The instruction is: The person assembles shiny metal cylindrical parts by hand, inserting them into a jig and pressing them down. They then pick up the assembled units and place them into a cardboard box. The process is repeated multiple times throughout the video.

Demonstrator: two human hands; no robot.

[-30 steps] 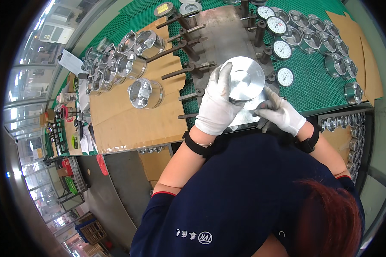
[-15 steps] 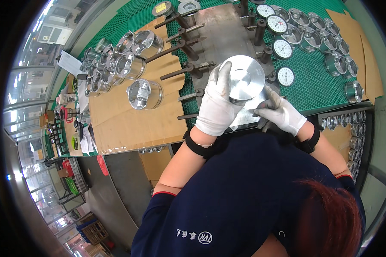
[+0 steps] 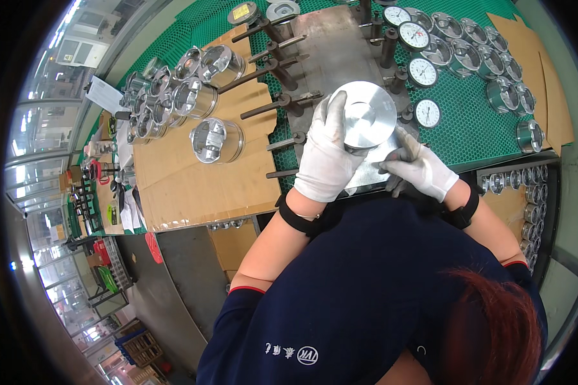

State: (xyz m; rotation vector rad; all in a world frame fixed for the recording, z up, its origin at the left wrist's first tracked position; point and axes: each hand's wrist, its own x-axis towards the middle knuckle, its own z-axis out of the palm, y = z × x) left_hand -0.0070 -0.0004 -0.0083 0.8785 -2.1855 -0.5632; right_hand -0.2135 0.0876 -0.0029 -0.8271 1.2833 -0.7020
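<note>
Head view: left hand (image 3: 325,154) clasped around the silver piston (image 3: 370,117) over the steel plate (image 3: 331,51), by the near edge of the counter (image 3: 472,138); whether the right hand (image 3: 421,169) grips anything, I can't tell. Looks like measuring against the dial gauge (image 3: 428,113); next probably needs steady turning.

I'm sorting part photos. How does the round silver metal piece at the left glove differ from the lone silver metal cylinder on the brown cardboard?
The round silver metal piece shows a closed, disc-like face; the lone silver metal cylinder shows its hollow inside. The piece is held by the white-gloved left hand; the cylinder sits untouched on the brown cardboard. Both are shiny and round.
</note>
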